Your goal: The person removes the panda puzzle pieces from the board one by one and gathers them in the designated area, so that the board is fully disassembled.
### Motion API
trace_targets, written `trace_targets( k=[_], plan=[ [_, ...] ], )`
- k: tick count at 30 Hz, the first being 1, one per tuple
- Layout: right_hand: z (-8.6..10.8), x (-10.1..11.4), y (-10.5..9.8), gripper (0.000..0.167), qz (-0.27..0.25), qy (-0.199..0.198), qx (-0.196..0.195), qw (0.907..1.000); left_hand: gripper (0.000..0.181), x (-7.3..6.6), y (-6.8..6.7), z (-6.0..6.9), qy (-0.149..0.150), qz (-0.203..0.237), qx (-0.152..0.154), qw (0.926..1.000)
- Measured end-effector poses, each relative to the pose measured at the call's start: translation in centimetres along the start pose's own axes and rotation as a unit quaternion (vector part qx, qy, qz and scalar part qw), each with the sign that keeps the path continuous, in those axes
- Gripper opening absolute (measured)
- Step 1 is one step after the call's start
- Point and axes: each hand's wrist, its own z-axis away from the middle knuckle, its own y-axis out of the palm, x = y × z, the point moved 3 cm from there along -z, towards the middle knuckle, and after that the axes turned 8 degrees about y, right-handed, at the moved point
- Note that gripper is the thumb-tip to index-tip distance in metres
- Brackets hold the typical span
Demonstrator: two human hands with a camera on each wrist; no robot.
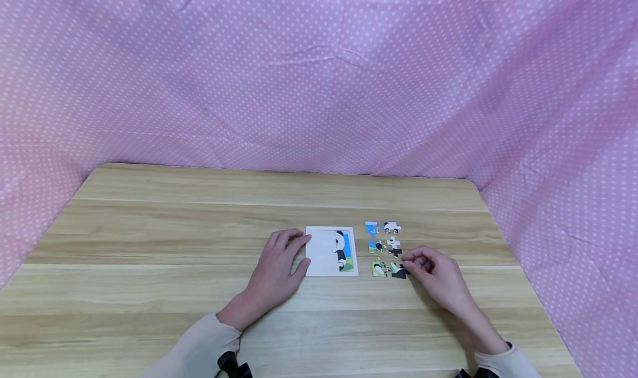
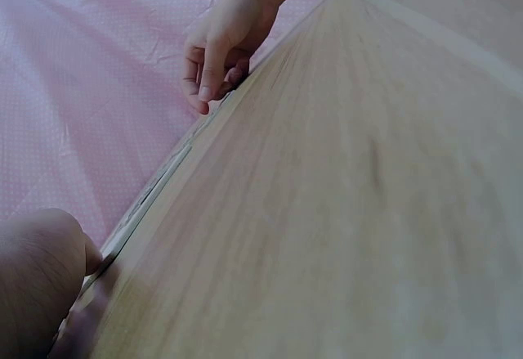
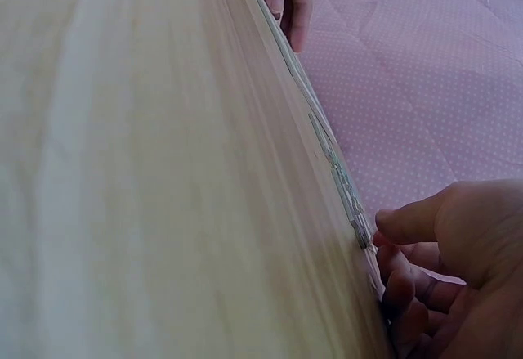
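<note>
A white puzzle tray [image 1: 319,256] lies flat on the table, with a strip of panda picture [image 1: 347,250] along its right side. My left hand [image 1: 280,264] rests against the tray's left edge, fingers relaxed and thumb spread apart. Right of the tray lie several loose puzzle pieces in two columns. At the lower right piece [image 1: 397,270], black, white and green, are the thumb and index finger of my right hand [image 1: 438,275]. Its other fingers curl loosely beneath. In the right wrist view the right hand [image 3: 458,265] has its fingertips beside the edge of the pieces.
A blue piece [image 1: 371,227] and a white piece with a panda face [image 1: 391,227] form the top row of loose pieces. The wooden table [image 1: 149,239] spreads around them. Pink dotted cloth [image 1: 319,90] hangs behind the table and at its sides.
</note>
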Motion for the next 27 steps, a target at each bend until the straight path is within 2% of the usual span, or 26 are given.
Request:
trace_targets(
  k=[6, 8, 17, 27],
  plan=[
    [0.1, 0.2, -0.2, 0.008, -0.027, 0.040, 0.006, 0.9988, 0.049, -0.1, 0.0, -0.1, 0.000, -0.001, 0.001, 1.0000],
    [0.1, 0.5, -0.3, 0.009, -0.037, 0.043, 0.007, 0.9983, 0.049, -0.1, 0.0, -0.1, -0.001, -0.001, 0.000, 1.0000],
    [-0.3, 3.0, -0.1, 0.010, -0.046, -0.002, -0.006, 0.9989, 0.049, 0.0, 0.0, 0.0, -0.005, -0.003, 0.000, 1.0000],
    [-0.9, 5.6, 1.1, 0.012, -0.059, -0.033, 0.015, 0.9976, 0.049, 0.0, 0.0, 0.0, 0.001, -0.001, -0.004, 1.0000]
  ],
)
